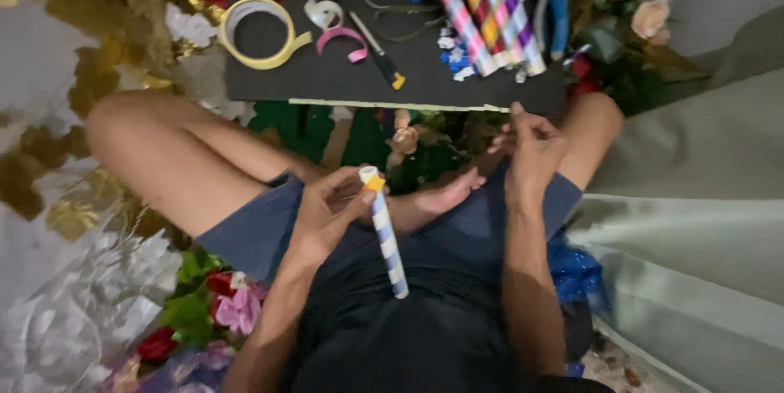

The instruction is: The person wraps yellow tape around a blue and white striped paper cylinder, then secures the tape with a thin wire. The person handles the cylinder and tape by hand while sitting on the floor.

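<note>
Seated cross-legged on the floor, a person pinches a blue-and-white striped paper tube (385,234) near its yellow-tipped top in the left hand (327,212), fingers closed around it over the lap. The right hand (531,152) is curled shut (on what, the blur hides). The tube looks light and crushable, best held gently at mid-length. More striped tubes (482,9) lie on a black board (327,74).

Soft, dim indoor light is spread evenly, with no hard shadows cast. Slight motion blur is seen across the whole view. The gold leaves (98,74) at the left edge are smeared and out of focus.
</note>
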